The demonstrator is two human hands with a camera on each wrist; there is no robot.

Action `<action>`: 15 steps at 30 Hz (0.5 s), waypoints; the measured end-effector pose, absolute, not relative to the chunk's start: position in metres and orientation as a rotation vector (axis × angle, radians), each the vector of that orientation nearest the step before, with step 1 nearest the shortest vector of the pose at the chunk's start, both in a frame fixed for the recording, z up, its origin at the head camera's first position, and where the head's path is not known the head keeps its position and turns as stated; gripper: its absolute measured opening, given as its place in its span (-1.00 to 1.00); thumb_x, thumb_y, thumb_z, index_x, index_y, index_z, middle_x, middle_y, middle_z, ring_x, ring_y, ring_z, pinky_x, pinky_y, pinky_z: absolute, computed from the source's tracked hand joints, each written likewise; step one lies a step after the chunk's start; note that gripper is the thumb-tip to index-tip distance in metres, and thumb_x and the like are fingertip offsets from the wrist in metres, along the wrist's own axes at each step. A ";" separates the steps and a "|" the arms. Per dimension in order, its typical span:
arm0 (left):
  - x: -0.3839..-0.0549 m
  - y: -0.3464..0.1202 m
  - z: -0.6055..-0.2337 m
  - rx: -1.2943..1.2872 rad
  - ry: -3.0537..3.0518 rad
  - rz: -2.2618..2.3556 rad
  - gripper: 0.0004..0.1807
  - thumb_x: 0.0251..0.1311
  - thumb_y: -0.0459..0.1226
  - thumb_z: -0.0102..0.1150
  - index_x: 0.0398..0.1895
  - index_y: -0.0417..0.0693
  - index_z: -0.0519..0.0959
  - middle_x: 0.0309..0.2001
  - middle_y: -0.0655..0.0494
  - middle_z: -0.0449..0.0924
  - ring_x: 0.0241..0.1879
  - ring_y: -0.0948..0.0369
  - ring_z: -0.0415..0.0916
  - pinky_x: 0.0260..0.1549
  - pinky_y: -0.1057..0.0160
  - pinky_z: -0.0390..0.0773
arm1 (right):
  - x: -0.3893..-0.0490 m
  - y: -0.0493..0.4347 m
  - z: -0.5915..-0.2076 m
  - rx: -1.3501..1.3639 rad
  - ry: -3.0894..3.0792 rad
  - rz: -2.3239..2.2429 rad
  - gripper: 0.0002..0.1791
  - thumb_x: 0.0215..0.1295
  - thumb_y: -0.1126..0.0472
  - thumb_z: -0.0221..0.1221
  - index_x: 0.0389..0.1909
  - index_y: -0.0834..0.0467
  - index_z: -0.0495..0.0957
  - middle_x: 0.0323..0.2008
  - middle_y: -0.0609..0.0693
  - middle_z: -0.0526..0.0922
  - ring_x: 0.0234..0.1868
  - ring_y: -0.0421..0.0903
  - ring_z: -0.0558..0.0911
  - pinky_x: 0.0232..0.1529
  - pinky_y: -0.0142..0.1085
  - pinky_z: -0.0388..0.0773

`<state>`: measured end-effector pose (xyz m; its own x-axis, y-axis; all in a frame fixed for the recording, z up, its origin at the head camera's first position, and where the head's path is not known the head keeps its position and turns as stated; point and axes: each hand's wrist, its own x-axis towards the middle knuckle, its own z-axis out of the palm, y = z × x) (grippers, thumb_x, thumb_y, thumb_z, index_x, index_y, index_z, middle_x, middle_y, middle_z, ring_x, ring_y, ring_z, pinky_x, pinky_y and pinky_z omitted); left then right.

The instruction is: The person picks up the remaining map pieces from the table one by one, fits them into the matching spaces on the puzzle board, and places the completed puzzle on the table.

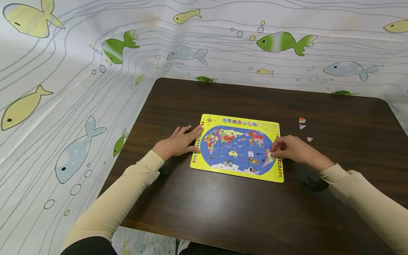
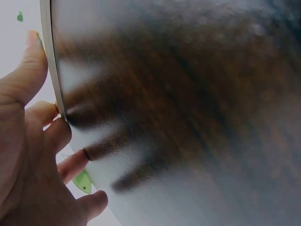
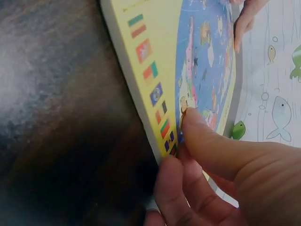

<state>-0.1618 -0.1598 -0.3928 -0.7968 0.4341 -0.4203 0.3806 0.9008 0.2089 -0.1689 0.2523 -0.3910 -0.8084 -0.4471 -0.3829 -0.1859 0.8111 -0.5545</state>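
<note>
A yellow-bordered world map jigsaw board (image 1: 199, 163) lies on the dark table. My left hand (image 1: 178, 143) rests on its left edge, fingers spread and thumb on the border. The left wrist view shows this hand (image 2: 42, 155) beside the board's thin edge. At the map's right side, my right hand (image 1: 291, 150) pinches a small puzzle piece (image 3: 184, 102) against the South America area. Its thumb tip partly covers the piece in the right wrist view, so whether the piece lies flush cannot be told.
Three loose puzzle pieces lie right of the board: a red and green one (image 1: 302, 120), a purplish one (image 1: 302, 126) just below it, and a small orange-pink one (image 1: 310, 139). A fish-patterned curtain (image 1: 223, 39) hangs behind the wooden table (image 1: 223, 212) and on its left.
</note>
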 end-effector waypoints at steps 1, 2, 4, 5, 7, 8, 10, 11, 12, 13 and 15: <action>-0.162 -0.160 -0.393 0.590 2.596 0.155 -0.01 0.17 0.27 -0.02 0.54 0.25 -0.26 0.55 0.27 -0.33 0.53 -0.05 -0.31 0.45 -0.21 -0.27 | -0.169 0.254 -0.391 -0.471 2.486 -0.701 -0.77 0.16 0.07 0.32 -0.23 0.10 0.63 -0.43 -0.06 0.66 -0.42 -0.09 0.52 -0.42 -0.34 0.50; -0.162 -0.160 -0.393 0.589 2.596 0.153 0.00 0.17 0.28 -0.02 0.54 0.25 -0.27 0.55 0.27 -0.34 0.53 -0.05 -0.31 0.45 -0.21 -0.27 | -0.169 0.256 -0.392 -0.469 2.488 -0.710 -0.75 0.18 0.04 0.31 -0.21 0.10 0.62 -0.41 -0.05 0.66 -0.42 -0.09 0.52 -0.43 -0.34 0.50; -0.162 -0.160 -0.394 0.588 2.594 0.152 0.00 0.16 0.27 -0.01 0.53 0.25 -0.27 0.55 0.28 -0.34 0.54 -0.05 -0.31 0.45 -0.20 -0.28 | -0.172 0.263 -0.390 -0.452 2.506 -0.722 -0.72 0.23 0.01 0.26 -0.17 0.12 0.62 -0.37 -0.02 0.67 -0.43 -0.09 0.54 -0.45 -0.32 0.50; -0.162 -0.160 -0.394 0.589 2.596 0.152 0.00 0.16 0.27 -0.01 0.53 0.25 -0.27 0.55 0.28 -0.35 0.54 -0.04 -0.31 0.45 -0.20 -0.28 | -0.174 0.268 -0.389 -0.441 2.525 -0.724 -0.70 0.26 0.00 0.24 -0.15 0.13 0.61 -0.35 0.00 0.67 -0.43 -0.09 0.55 -0.45 -0.30 0.49; -0.162 -0.161 -0.395 0.592 2.599 0.151 0.00 0.17 0.27 -0.02 0.53 0.25 -0.27 0.55 0.28 -0.35 0.54 -0.05 -0.31 0.45 -0.20 -0.27 | -0.181 0.283 -0.384 -0.400 2.585 -0.713 -0.66 0.32 -0.03 0.17 -0.10 0.16 0.60 -0.30 0.04 0.67 -0.42 -0.09 0.57 -0.45 -0.29 0.50; -0.163 -0.161 -0.395 0.593 2.601 0.153 0.00 0.17 0.27 -0.02 0.53 0.25 -0.27 0.55 0.28 -0.35 0.54 -0.04 -0.31 0.45 -0.20 -0.27 | -0.185 0.292 -0.381 -0.366 2.620 -0.699 -0.63 0.34 -0.04 0.14 -0.08 0.18 0.59 -0.28 0.07 0.67 -0.41 -0.09 0.58 -0.45 -0.28 0.49; -0.163 -0.161 -0.395 0.595 2.603 0.156 -0.01 0.17 0.27 -0.02 0.53 0.25 -0.27 0.55 0.29 -0.35 0.54 -0.05 -0.31 0.45 -0.21 -0.27 | -0.194 0.311 -0.375 -0.299 2.671 -0.669 -0.57 0.38 -0.07 0.08 -0.05 0.24 0.57 -0.25 0.16 0.66 -0.38 -0.07 0.61 -0.43 -0.25 0.51; -0.163 -0.161 -0.395 0.595 2.603 0.159 -0.01 0.17 0.27 -0.02 0.54 0.25 -0.26 0.55 0.29 -0.35 0.54 -0.05 -0.31 0.45 -0.21 -0.28 | -0.197 0.322 -0.372 -0.278 2.687 -0.644 -0.53 0.40 -0.08 0.05 -0.03 0.26 0.55 -0.23 0.20 0.66 -0.37 -0.06 0.62 -0.41 -0.22 0.53; -0.163 -0.161 -0.395 0.597 2.601 0.160 -0.01 0.17 0.27 -0.02 0.53 0.25 -0.27 0.55 0.29 -0.35 0.54 -0.05 -0.31 0.45 -0.21 -0.28 | -0.200 0.332 -0.370 -0.248 2.692 -0.623 -0.49 0.41 -0.10 0.02 0.00 0.29 0.54 -0.19 0.25 0.65 -0.35 -0.05 0.62 -0.39 -0.18 0.54; -0.163 -0.161 -0.395 0.599 2.600 0.163 -0.01 0.18 0.27 -0.02 0.54 0.25 -0.27 0.55 0.29 -0.35 0.54 -0.05 -0.31 0.44 -0.21 -0.28 | -0.203 0.342 -0.367 -0.217 2.690 -0.606 -0.47 0.42 -0.10 0.00 0.02 0.31 0.52 -0.15 0.29 0.63 -0.33 -0.03 0.63 -0.37 -0.14 0.55; -0.163 -0.161 -0.394 0.599 2.598 0.171 -0.01 0.18 0.26 -0.02 0.53 0.25 -0.26 0.55 0.29 -0.35 0.54 -0.05 -0.31 0.44 -0.21 -0.28 | -0.206 0.360 -0.366 -0.183 2.673 -0.567 -0.43 0.42 -0.11 -0.02 0.04 0.35 0.50 -0.09 0.37 0.59 -0.31 0.02 0.65 -0.33 -0.05 0.57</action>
